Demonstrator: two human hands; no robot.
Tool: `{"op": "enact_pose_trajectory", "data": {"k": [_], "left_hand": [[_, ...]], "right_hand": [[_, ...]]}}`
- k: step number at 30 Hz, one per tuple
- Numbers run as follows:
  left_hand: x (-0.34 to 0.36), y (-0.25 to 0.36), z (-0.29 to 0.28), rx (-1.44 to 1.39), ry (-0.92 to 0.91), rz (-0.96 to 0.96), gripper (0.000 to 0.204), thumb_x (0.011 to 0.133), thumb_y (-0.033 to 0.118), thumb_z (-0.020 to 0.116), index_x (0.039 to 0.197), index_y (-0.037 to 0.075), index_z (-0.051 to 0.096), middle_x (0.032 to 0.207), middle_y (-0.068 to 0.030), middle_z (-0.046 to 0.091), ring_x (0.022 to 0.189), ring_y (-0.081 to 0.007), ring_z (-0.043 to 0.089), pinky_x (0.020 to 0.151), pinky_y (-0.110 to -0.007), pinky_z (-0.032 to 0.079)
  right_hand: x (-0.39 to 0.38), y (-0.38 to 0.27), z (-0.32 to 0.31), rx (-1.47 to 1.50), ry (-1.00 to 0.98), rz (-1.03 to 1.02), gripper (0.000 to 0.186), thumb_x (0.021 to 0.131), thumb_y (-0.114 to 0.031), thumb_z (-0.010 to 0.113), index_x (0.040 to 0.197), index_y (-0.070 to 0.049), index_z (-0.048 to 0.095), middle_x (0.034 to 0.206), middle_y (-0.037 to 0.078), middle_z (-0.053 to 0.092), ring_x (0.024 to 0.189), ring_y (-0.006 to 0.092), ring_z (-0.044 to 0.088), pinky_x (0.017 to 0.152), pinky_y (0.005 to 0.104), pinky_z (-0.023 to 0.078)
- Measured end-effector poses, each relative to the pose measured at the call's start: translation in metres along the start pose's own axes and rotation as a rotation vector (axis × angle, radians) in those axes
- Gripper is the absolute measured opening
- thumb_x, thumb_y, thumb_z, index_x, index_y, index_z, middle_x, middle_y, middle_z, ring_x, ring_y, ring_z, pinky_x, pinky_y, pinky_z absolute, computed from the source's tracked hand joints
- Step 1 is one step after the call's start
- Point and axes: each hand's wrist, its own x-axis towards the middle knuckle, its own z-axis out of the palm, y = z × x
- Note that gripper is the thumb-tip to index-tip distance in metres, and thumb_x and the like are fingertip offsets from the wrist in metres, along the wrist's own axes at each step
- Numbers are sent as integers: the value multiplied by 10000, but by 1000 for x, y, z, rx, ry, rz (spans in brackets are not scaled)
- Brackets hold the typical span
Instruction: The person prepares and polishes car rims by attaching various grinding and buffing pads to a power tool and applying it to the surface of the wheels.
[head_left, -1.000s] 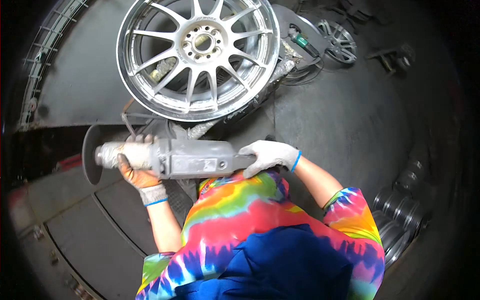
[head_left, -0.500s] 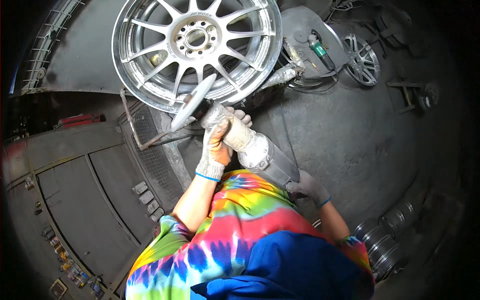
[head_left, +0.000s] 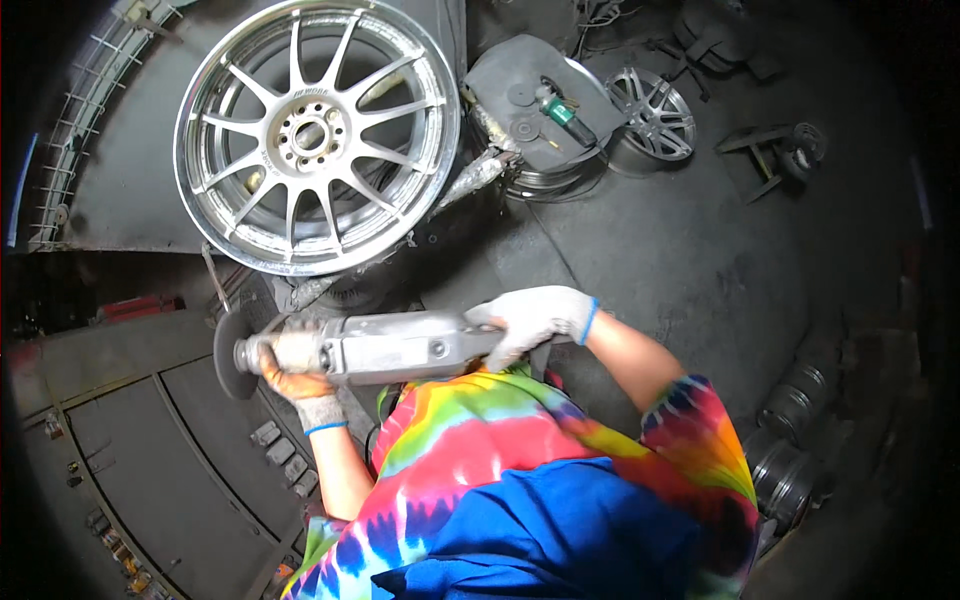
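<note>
Across my front I hold a large grey angle grinder (head_left: 390, 345) sideways, its round disc (head_left: 234, 355) at the left end, seen nearly edge-on. My left hand (head_left: 297, 372), in a white and orange work glove, wraps round the taped front of the tool behind the disc. At the rear end, my gloved right hand (head_left: 535, 322) is closed over the handle. Beyond the grinder a silver multi-spoke wheel rim (head_left: 326, 182) lies face up on a support, apart from the disc.
A green handheld grinder (head_left: 565, 115) rests on a grey stand (head_left: 490, 75) right of the rim. Behind it sits another spoked wheel (head_left: 652, 115). More rims (head_left: 785, 480) are stacked at the right. A wire rack (head_left: 85, 120) stands far left, and a red object (head_left: 140, 308) lies below it.
The grinder has swung from a slant near the rim to level across my body, its disc moving left and down, away from the rim. My right hand has risen with the rear end.
</note>
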Motion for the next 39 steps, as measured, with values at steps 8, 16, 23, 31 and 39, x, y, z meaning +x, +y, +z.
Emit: {"op": "enact_pose_trajectory", "data": {"k": [8, 16, 23, 31, 39], "left_hand": [[-63, 12, -94, -100, 262, 48, 519, 793, 451, 666, 1088, 37, 558, 1002, -177, 625, 937, -343, 618, 871, -528, 503], [-96, 5, -149, -188, 286, 95, 489, 777, 439, 670, 1058, 49, 582, 1005, -165, 633, 927, -333, 622, 857, -510, 509], [-93, 12, -100, -169, 164, 187, 418, 792, 418, 675, 929, 30, 600, 895, -144, 660, 833, -334, 646, 795, -508, 531], [-56, 0, 32, -11, -125, 30, 350, 849, 364, 643, 1001, 51, 611, 1019, -158, 655, 922, -330, 638, 889, -505, 497], [-24, -73, 104, 99, -384, -306, 424, 799, 148, 710, 1142, -47, 556, 1091, -199, 628, 1024, -332, 620, 944, -472, 487]], "right_hand": [[52, 0, 14, -139, -157, -118, 609, 628, -341, 710, 1093, 40, 609, 951, 187, 669, 841, 274, 635, 728, 375, 482], [70, 4, 15, -154, -295, -219, 651, 687, -392, 691, 1174, 25, 579, 1018, 174, 658, 891, 238, 626, 769, 352, 479], [66, 20, 27, -177, -246, -127, 777, 755, -424, 688, 1349, 6, 433, 1242, 187, 573, 1088, 231, 560, 939, 333, 429], [62, 47, 53, 214, 60, -122, 718, 825, -362, 675, 1393, -35, 382, 1277, 148, 551, 1158, 211, 504, 1006, 320, 377], [50, 123, 114, 906, 587, -78, 631, 798, -183, 671, 1346, 12, 429, 1270, 106, 555, 1168, 202, 510, 1016, 329, 384]]}}
